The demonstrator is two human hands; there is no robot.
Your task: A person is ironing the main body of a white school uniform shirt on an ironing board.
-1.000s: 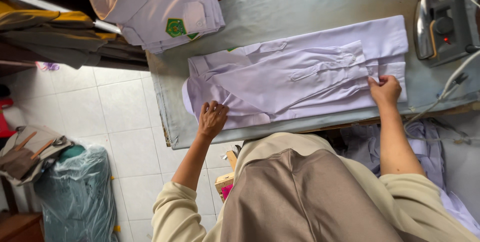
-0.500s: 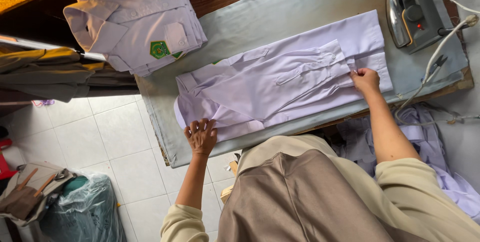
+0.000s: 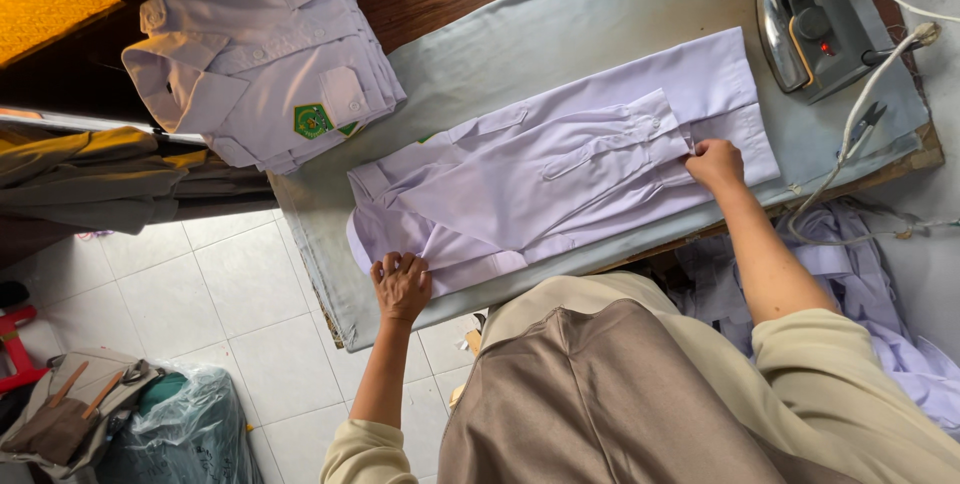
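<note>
While folding, keep the pale lilac long-sleeved cotton shirt (image 3: 560, 179) taut between left hand (image 3: 402, 284), pinching the collar-end fold, and right hand (image 3: 714, 162), closed on the hem edge beside the cuff. Press the crease flat before release. Steel-soled grey iron (image 3: 805, 29) beyond right hand. Against half a second earlier: grips unchanged, view shifted only.

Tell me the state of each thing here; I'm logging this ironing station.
shirt on the board: laid flat, sleeve folded across it.
left hand: gripping the shirt's shoulder end.
right hand: pinching the cuff.
iron: stood on its heel, red light showing.
stack of shirts: folded, piled.
plastic bag: on the floor.
</note>
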